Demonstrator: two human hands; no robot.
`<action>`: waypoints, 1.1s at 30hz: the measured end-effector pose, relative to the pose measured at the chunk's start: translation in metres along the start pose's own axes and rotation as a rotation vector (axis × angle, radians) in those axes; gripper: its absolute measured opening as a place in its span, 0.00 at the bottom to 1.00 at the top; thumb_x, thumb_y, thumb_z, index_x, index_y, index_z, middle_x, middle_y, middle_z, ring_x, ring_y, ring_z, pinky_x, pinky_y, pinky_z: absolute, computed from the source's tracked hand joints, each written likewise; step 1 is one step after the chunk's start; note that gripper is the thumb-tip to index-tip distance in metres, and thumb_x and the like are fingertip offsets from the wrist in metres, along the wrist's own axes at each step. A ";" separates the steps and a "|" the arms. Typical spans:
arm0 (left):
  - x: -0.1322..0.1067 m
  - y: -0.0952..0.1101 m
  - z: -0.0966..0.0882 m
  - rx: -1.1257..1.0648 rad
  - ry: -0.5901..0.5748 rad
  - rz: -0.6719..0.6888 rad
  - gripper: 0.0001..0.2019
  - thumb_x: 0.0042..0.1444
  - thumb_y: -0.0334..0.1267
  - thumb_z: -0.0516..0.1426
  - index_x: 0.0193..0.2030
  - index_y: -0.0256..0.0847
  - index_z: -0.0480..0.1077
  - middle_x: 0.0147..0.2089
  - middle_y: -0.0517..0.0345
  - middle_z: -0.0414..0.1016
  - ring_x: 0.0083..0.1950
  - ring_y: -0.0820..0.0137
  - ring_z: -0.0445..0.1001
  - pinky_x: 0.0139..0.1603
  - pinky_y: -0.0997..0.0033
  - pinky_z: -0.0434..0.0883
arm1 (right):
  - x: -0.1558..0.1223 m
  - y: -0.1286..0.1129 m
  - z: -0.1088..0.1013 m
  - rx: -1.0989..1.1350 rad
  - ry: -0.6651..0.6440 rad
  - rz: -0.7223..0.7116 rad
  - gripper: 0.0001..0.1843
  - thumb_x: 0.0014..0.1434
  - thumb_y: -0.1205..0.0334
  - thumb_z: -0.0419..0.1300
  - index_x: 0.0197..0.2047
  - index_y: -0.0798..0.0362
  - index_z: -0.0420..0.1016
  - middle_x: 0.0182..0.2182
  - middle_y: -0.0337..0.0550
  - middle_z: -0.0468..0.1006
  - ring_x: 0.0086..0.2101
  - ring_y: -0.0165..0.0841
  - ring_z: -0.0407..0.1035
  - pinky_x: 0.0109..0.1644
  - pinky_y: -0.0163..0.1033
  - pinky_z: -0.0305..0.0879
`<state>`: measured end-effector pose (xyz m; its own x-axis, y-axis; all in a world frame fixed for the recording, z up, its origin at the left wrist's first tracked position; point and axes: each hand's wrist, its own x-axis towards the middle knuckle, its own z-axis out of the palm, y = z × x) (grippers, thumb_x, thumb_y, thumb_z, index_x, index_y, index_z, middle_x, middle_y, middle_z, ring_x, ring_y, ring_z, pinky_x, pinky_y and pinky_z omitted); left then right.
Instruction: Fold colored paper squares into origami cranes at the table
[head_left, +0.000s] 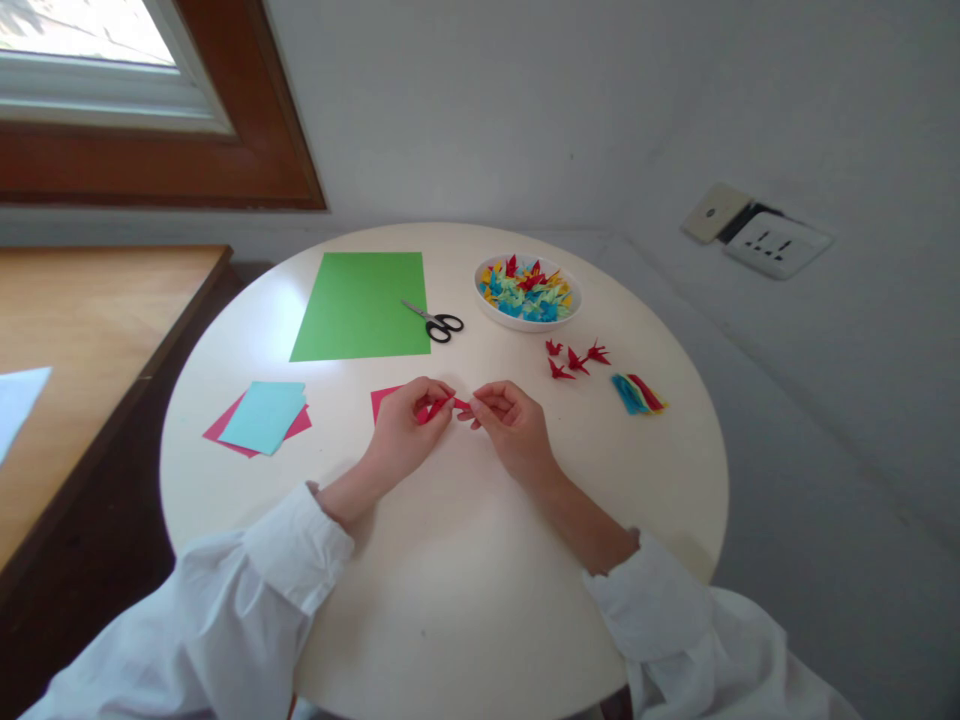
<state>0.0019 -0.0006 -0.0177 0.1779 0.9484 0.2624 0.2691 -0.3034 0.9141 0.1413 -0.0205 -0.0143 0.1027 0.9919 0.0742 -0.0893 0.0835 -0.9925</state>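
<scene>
Between my hands, above the middle of the round white table (465, 580), is a small folded piece of red paper (441, 407). My left hand (409, 425) pinches its left part, and the fingers of my right hand (514, 425) are closed on its right tip. Fingers hide much of its shape. Partly behind my left hand lies a flat red paper sheet (384, 398). Several small red paper cranes (576, 360) sit beyond my right hand. Farther back, a white bowl (525, 324) holds many paper cranes in red, yellow, blue and pale green.
A green paper sheet (364, 305) lies at the back left, with black-handled scissors (439, 325) over its right edge. Blue and red paper squares (262, 418) are stacked at left. Coloured folded strips (637, 394) lie at right. A wooden table (90, 330) stands on the left.
</scene>
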 end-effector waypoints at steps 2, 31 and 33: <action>0.000 -0.001 0.000 0.001 0.000 0.000 0.01 0.48 0.32 0.55 0.29 0.37 0.66 0.35 0.52 0.74 0.35 0.69 0.72 0.37 0.68 0.69 | 0.000 0.001 0.000 -0.014 0.011 -0.016 0.11 0.46 0.58 0.63 0.28 0.54 0.65 0.22 0.35 0.73 0.25 0.30 0.73 0.26 0.33 0.67; 0.000 0.004 0.000 -0.001 0.020 -0.021 0.01 0.47 0.31 0.55 0.28 0.38 0.67 0.35 0.53 0.74 0.35 0.69 0.73 0.37 0.69 0.70 | -0.002 0.000 -0.002 -0.088 -0.005 -0.068 0.09 0.50 0.60 0.59 0.35 0.52 0.67 0.24 0.36 0.72 0.27 0.29 0.72 0.29 0.35 0.68; 0.000 0.003 0.000 -0.004 0.021 -0.019 0.01 0.48 0.31 0.55 0.28 0.37 0.67 0.35 0.52 0.74 0.36 0.69 0.74 0.38 0.68 0.70 | -0.002 -0.001 -0.002 -0.099 -0.010 -0.077 0.08 0.50 0.60 0.59 0.34 0.53 0.67 0.23 0.35 0.72 0.26 0.29 0.71 0.30 0.35 0.67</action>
<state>0.0027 -0.0016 -0.0149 0.1529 0.9558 0.2511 0.2685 -0.2847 0.9202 0.1429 -0.0229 -0.0139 0.0959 0.9838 0.1513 0.0166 0.1504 -0.9885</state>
